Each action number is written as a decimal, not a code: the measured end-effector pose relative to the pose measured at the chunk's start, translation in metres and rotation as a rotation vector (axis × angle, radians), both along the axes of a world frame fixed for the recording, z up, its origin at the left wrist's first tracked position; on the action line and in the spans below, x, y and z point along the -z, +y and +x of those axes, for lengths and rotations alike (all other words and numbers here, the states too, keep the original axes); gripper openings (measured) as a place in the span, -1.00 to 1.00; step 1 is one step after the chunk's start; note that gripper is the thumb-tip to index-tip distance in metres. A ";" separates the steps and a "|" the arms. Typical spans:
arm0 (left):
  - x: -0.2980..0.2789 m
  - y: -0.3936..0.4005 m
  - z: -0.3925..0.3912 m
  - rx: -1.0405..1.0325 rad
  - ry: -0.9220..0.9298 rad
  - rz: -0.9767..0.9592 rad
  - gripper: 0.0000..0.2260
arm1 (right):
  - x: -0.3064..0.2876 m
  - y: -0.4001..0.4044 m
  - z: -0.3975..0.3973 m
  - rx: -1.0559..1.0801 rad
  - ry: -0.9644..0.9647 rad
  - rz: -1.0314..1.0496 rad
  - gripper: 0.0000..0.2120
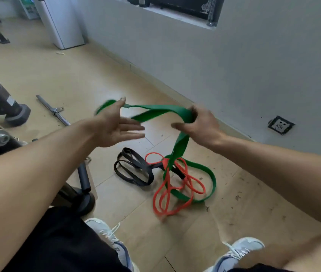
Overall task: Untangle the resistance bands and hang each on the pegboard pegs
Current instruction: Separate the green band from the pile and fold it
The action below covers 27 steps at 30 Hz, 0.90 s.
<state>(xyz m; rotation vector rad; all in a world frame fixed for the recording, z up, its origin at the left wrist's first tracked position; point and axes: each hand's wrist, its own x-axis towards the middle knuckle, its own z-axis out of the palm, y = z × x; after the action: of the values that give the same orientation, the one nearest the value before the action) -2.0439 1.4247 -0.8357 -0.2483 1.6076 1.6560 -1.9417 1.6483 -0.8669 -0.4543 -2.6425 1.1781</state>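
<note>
- Setting: a room with a pale tiled floor (116, 195) meeting a grey wall (254, 61) that carries a low socket (280, 125).
- Wide flat green rubber resistance band (179, 142): upper part raised and spread between both hands; lower loop lying on the floor, interlaced with the other bands.
- Thin orange-red rubber resistance band (168, 185): on the floor in several loops, crossing over and under the green loop.
- Narrow black rubber resistance band (134, 169): coiled on the floor just left of the orange-red one, one end running into the knot.
- Right hand (199, 122): fingers curled round the green band at its bend.
- Left hand (118, 124): fingers straight and spread, palm inward; the band passes over the thumb side, blurred there.
- Surroundings: chrome bar (53, 110) on the floor, black machine foot (18, 114) at left, white sneakers (240, 250) below.
</note>
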 end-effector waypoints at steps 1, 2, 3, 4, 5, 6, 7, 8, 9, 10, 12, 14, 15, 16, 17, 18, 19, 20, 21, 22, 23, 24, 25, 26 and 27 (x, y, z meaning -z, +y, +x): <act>0.001 -0.003 0.003 0.115 0.039 -0.098 -0.27 | -0.014 -0.003 0.000 0.008 0.100 0.024 -0.70; 0.000 -0.002 0.007 0.162 0.133 -0.168 -0.29 | -0.026 -0.008 0.000 0.002 0.205 0.037 -0.72; -0.002 0.000 0.010 0.144 0.281 -0.208 -0.37 | -0.039 -0.014 0.001 -0.016 0.308 0.040 -0.72; -0.005 0.005 0.012 0.094 0.464 -0.207 -0.50 | -0.049 -0.020 0.003 -0.030 0.394 0.037 -0.71; -0.009 0.009 0.012 0.046 0.651 -0.174 -0.65 | -0.057 -0.025 0.004 -0.046 0.445 0.033 -0.70; -0.013 0.013 0.013 0.036 0.790 -0.120 -0.80 | -0.063 -0.029 0.006 -0.075 0.452 0.037 -0.70; -0.016 0.016 0.016 0.091 0.877 -0.064 -0.79 | -0.067 -0.031 0.007 -0.120 0.411 0.043 -0.70; -0.016 0.019 0.018 0.215 0.916 -0.036 -0.62 | -0.069 -0.033 0.008 -0.179 0.343 0.036 -0.73; -0.014 0.022 0.023 0.365 0.929 -0.052 -0.46 | -0.068 -0.034 0.009 -0.225 0.276 0.019 -0.76; -0.009 0.025 0.029 0.498 0.941 -0.113 -0.34 | -0.065 -0.034 0.011 -0.242 0.227 0.009 -0.79; 0.001 0.033 0.037 0.631 0.942 -0.176 -0.24 | -0.059 -0.034 0.013 -0.248 0.179 0.006 -0.74; 0.007 0.038 0.039 0.575 0.867 -0.146 -0.28 | -0.058 -0.032 0.014 -0.262 0.160 -0.038 -0.67; 0.010 0.039 0.039 0.552 0.809 -0.137 -0.29 | -0.060 -0.031 0.014 -0.262 0.156 -0.083 -0.67; 0.013 0.040 0.040 0.551 0.747 -0.147 -0.28 | -0.062 -0.030 0.013 -0.254 0.158 -0.142 -0.69; 0.016 0.041 0.041 0.567 0.691 -0.170 -0.27 | -0.063 -0.029 0.012 -0.232 0.168 -0.210 -0.71; 0.019 0.042 0.044 0.591 0.655 -0.204 -0.26 | -0.064 -0.029 0.011 -0.198 0.182 -0.281 -0.72; 0.023 0.043 0.048 0.593 0.643 -0.238 -0.25 | -0.063 -0.028 0.010 -0.151 0.200 -0.346 -0.73; 0.026 0.046 0.051 0.563 0.649 -0.272 -0.22 | -0.062 -0.028 0.008 -0.097 0.220 -0.406 -0.71; 0.028 0.047 0.052 0.515 0.665 -0.296 -0.18 | -0.062 -0.027 0.008 -0.046 0.239 -0.471 -0.69; 0.028 0.048 0.052 0.472 0.684 -0.313 -0.16 | -0.063 -0.025 0.007 -0.010 0.259 -0.549 -0.67; 0.027 0.048 0.051 0.444 0.696 -0.316 -0.17 | -0.064 -0.025 0.006 0.014 0.278 -0.640 -0.65; 0.027 0.048 0.049 0.434 0.695 -0.294 -0.17 | -0.067 -0.025 0.005 0.021 0.293 -0.734 -0.65; 0.027 0.048 0.049 0.428 0.680 -0.262 -0.18 | -0.069 -0.027 0.004 0.013 0.299 -0.815 -0.65; 0.027 0.048 0.051 0.428 0.657 -0.237 -0.20 | -0.071 -0.029 0.003 -0.003 0.296 -0.877 -0.66; 0.026 0.050 0.055 0.444 0.644 -0.230 -0.27 | -0.072 -0.032 0.003 -0.019 0.291 -0.918 -0.66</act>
<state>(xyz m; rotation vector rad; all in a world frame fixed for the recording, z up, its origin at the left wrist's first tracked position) -1.9891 1.4747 -0.8617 0.5512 2.1325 1.2606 -1.9386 1.6167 -0.7950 -0.3439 -1.7398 2.2235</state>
